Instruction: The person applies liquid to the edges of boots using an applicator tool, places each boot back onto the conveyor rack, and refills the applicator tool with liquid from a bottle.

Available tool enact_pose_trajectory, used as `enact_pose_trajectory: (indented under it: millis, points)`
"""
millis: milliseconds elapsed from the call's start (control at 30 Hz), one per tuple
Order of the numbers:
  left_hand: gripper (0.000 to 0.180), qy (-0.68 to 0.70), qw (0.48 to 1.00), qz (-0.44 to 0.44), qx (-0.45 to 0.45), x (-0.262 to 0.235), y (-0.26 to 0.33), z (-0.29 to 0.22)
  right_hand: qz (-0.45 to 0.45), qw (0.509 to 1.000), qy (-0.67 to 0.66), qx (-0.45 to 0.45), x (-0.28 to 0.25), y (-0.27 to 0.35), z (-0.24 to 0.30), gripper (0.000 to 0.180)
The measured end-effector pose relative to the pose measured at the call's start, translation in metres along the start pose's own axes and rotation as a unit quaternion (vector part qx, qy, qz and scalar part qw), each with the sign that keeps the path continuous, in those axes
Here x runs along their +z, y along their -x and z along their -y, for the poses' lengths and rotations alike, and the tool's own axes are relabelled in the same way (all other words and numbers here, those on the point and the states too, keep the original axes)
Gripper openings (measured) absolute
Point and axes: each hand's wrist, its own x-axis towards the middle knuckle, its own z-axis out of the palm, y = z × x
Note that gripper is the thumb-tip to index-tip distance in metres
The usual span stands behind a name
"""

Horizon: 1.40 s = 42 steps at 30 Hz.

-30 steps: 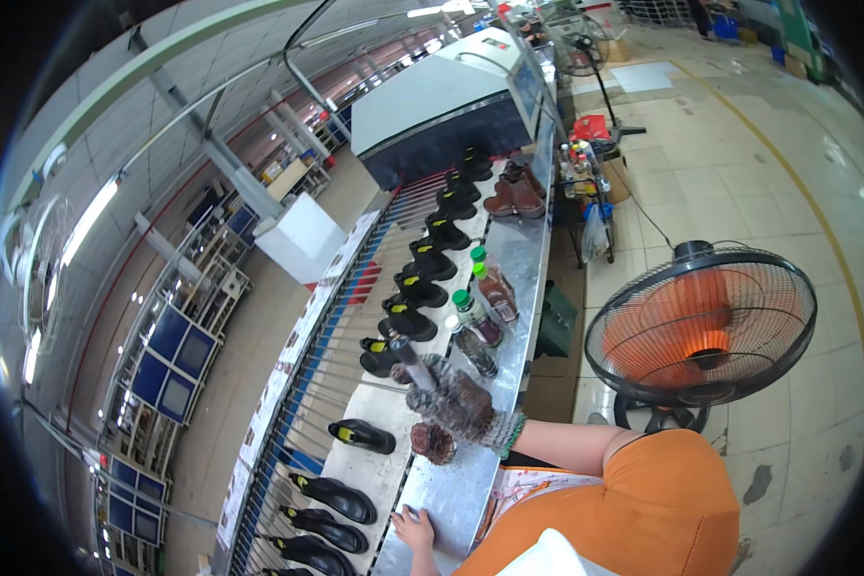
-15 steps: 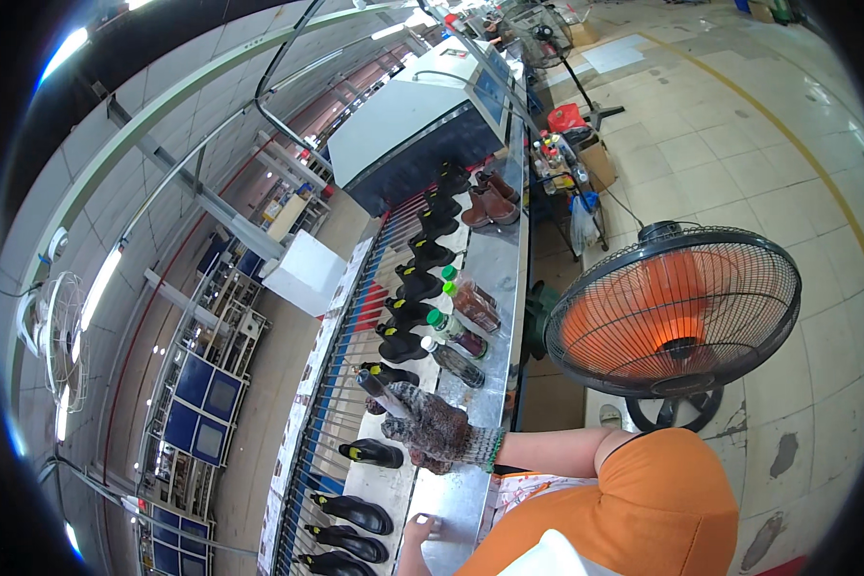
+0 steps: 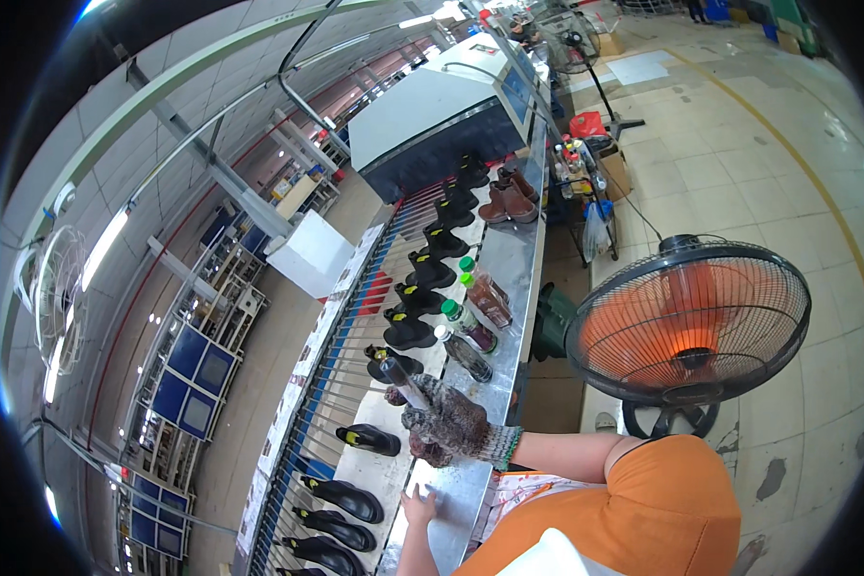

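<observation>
My right hand (image 3: 456, 422), in a dark speckled knit glove, is closed around a grey cylindrical tool (image 3: 408, 386) with a dark end. The tool points up and to the left, partly in front of a black shoe (image 3: 389, 363); I cannot tell whether they touch. My bare left hand (image 3: 419, 504) rests at the metal ledge (image 3: 441, 485) with its fingers apart, holding nothing. Left of the gloved hand, another black shoe (image 3: 369, 440) with a yellow mark lies on the pale belt. Several more black shoes (image 3: 340, 497) line the belt below and above.
Bottles with green and white caps (image 3: 465, 353) stand on the ledge beyond my gloved hand. Brown boots (image 3: 511, 200) sit farther along, before a large white machine (image 3: 441, 106). A big standing fan (image 3: 686, 322) is at my right. Metal rollers (image 3: 307, 422) run along the belt's far side.
The view has shifted slightly, and the shoes sit lower and a little left in the picture near my hands. My left hand's fingers have spread. The tool stays in my right hand.
</observation>
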Motion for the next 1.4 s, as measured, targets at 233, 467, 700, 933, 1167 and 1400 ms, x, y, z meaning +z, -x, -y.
enact_pose_trajectory:
  millis: [233, 467, 700, 933, 1167, 1400]
  points:
    - [0.056, 0.022, 0.996, -0.083, -0.028, 0.03, 0.05, -0.019, 0.035, 0.949, -0.312, -0.036, 0.006, 0.001, 0.004, 0.043]
    - [0.047, 0.034, 0.972, -0.232, 0.003, 0.042, 0.067, -0.029, -0.103, 0.921, -0.375, 0.019, -0.002, -0.013, -0.002, 0.032]
    - [0.047, 0.078, 0.971, -0.223, -0.023, 0.043, 0.069, -0.027, -0.109, 0.991, 0.074, 0.037, 0.004, -0.044, -0.002, 0.034]
    - [0.048, 0.109, 0.971, -0.21, -0.025, 0.042, 0.076, -0.022, -0.124, 0.988, 0.077, 0.045, 0.025, -0.064, -0.039, 0.026]
    - [0.048, 0.105, 0.969, -0.224, -0.015, 0.04, 0.074, -0.023, -0.063, 0.988, 0.142, 0.016, 0.032, -0.072, -0.065, 0.031]
    - [0.047, 0.115, 0.968, -0.223, -0.018, 0.039, 0.076, -0.024, -0.099, 0.994, 0.047, 0.022, 0.047, -0.07, -0.067, 0.027]
